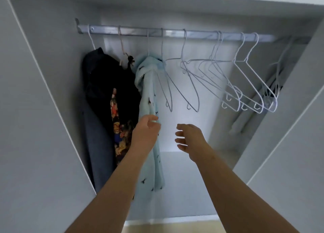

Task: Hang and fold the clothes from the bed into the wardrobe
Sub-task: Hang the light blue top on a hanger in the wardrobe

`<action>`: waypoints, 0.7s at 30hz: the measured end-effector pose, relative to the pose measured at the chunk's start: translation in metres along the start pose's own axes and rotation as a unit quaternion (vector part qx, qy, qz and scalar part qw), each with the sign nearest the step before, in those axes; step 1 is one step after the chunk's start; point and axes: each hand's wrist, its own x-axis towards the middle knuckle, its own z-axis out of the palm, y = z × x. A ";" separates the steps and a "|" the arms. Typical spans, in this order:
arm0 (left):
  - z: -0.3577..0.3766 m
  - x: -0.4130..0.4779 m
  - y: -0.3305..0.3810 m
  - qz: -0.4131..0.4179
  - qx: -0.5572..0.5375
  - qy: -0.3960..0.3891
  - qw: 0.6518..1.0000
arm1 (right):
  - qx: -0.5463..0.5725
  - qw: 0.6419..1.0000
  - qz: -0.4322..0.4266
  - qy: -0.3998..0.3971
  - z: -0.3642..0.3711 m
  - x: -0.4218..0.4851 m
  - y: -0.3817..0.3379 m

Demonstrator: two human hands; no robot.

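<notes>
A light blue garment (pixel 149 85) with small dark prints hangs from a hanger on the metal rail (pixel 175 33) inside the white wardrobe. My left hand (pixel 146 132) touches its hanging length at mid height, fingers loosely curved against the cloth. Just to the right, my right hand (pixel 190 139) hovers in the air with relaxed, spread fingers, holding nothing. Left of the blue garment hang a dark grey garment (pixel 98 110) and a black one with a floral pattern (pixel 121 127).
Several bare white wire hangers (pixel 228 85) hang along the right half of the rail. The wardrobe doors (pixel 35 127) stand open on both sides. A pale back wall and floor panel (pixel 184 189) show below the hangers.
</notes>
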 end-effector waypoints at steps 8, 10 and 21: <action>0.049 -0.124 -0.054 -0.140 -0.005 -0.077 0.987 | -0.001 0.995 0.095 0.031 -0.076 -0.087 0.095; 0.053 -0.157 -0.066 -0.165 0.010 -0.107 0.980 | 0.004 0.991 0.127 0.037 -0.091 -0.112 0.124; 0.030 -0.283 -0.132 -0.262 0.078 -0.228 0.935 | 0.107 0.954 0.239 0.146 -0.103 -0.238 0.251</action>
